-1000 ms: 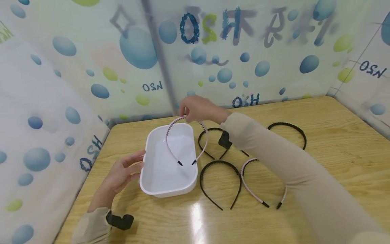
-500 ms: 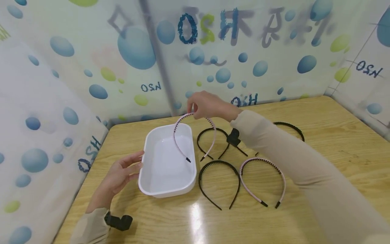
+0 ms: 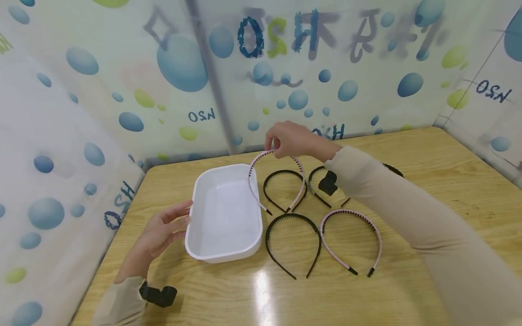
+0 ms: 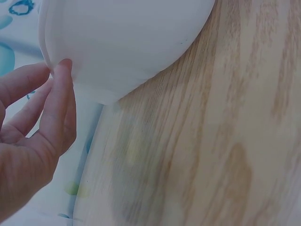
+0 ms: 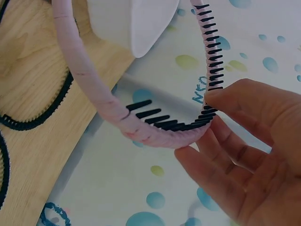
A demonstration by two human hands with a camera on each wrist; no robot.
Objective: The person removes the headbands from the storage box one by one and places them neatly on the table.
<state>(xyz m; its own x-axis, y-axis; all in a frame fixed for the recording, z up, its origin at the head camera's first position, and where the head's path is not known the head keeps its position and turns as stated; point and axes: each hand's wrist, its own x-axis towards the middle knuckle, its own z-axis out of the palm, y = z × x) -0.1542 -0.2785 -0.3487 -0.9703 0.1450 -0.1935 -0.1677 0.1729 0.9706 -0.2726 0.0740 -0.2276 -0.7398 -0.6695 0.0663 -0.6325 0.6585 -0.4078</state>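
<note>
In the head view my right hand (image 3: 291,139) pinches the top of a pink headband (image 3: 250,179) with black teeth. It hangs in the air with its ends down, over the right rim of a white plastic basin (image 3: 222,258). The right wrist view shows thumb and fingertips on the band's toothed curve (image 5: 89,89). My left hand (image 3: 159,233) touches the basin's left side with extended fingers; in the left wrist view, fingertips (image 4: 66,70) meet the wall just by the rim. Nothing lies inside the basin.
Right of the basin, on the wooden table (image 3: 326,299), lie a front black headband (image 3: 293,215), a back black one (image 3: 267,192) and a pink one (image 3: 380,237). My right forearm partly covers more black headbands (image 3: 311,174). A patterned sheet (image 3: 261,99) hangs behind.
My right hand has moved right with the pink headband, from above the basin's middle to its right rim. The left hand stays at the basin's side.
</note>
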